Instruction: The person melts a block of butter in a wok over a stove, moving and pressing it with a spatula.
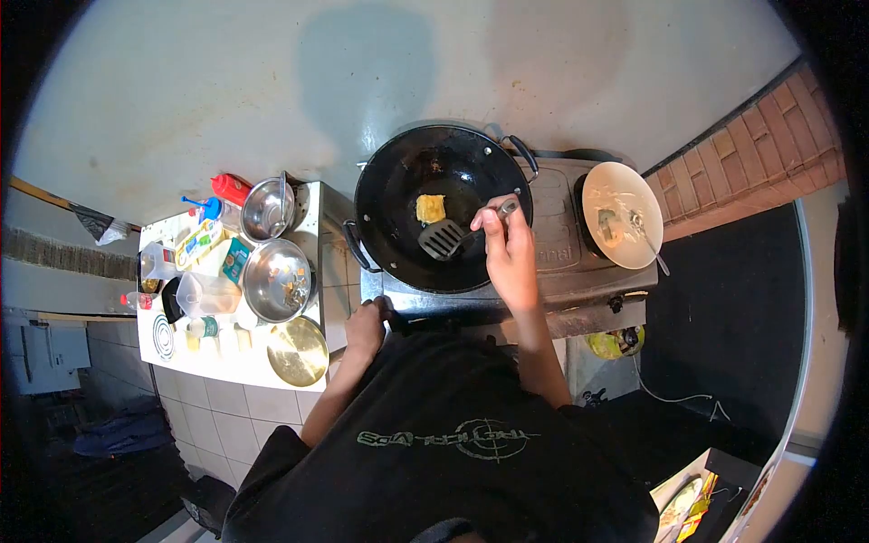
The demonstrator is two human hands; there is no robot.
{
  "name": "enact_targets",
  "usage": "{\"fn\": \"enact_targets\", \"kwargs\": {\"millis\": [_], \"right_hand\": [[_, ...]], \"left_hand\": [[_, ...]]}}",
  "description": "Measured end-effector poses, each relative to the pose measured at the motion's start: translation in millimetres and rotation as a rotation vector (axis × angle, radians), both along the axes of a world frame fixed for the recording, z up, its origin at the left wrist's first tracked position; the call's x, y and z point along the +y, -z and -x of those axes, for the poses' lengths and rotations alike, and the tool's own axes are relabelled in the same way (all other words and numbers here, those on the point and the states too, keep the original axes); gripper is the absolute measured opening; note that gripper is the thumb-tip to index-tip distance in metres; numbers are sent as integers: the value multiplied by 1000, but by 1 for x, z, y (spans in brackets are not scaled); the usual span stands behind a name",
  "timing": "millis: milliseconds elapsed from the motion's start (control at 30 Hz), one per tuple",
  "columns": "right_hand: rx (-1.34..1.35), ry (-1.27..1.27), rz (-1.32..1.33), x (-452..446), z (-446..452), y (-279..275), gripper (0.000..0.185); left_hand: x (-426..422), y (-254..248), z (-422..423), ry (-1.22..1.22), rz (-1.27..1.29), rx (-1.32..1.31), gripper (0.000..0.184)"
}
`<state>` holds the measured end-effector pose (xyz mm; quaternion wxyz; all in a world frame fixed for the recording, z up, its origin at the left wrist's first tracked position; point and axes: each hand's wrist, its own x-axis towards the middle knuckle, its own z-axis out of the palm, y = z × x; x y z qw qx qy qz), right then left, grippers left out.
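A black wok [398, 163] with two side handles sits on the left burner of the stove [557, 213]. Inside it lies a small golden, squarish piece of fried food [431, 207]. My right hand [509, 249] is closed around the handle of a slotted spatula [443, 241], whose dark blade is in the wok just below the food. At the stove's front left corner, my left hand [366, 328] has its fingers closed on a dark stove knob [386, 306], partly hidden by the fingers.
On the right burner rests a cream bowl [625, 195] with batter-like residue and a utensil. The white table [195, 357] at left carries steel bowls [272, 279], a golden round pan [298, 351], a red bottle [231, 188] and plastic containers. A brick ledge [751, 145] borders the right.
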<state>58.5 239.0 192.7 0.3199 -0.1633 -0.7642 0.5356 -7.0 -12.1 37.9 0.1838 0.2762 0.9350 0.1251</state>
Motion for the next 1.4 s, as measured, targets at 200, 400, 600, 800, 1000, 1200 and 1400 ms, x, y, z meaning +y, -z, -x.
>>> {"fn": "enact_targets", "kwargs": {"millis": [200,400,600,800,1000,1200,1400], "right_hand": [[-5,-57,142,-2,3,11,16],[42,-30,220,-5,12,18,16],[1,152,65,7,5,19,16],[-62,160,-199,6,-3,-3,18],[-163,109,-234,0,2,5,22],[12,109,-162,3,3,2,21],[-135,125,-294,-2,2,-8,20]], "left_hand": [[1,-4,-1,10,13,21,10],[0,1,1,16,12,16,11],[0,4,2,16,1,-9,12],[2,-2,3,15,19,-35,13],[3,-10,2,14,12,-12,14],[-2,4,1,11,-18,-9,13],[0,-2,3,9,-1,-31,12]]}}
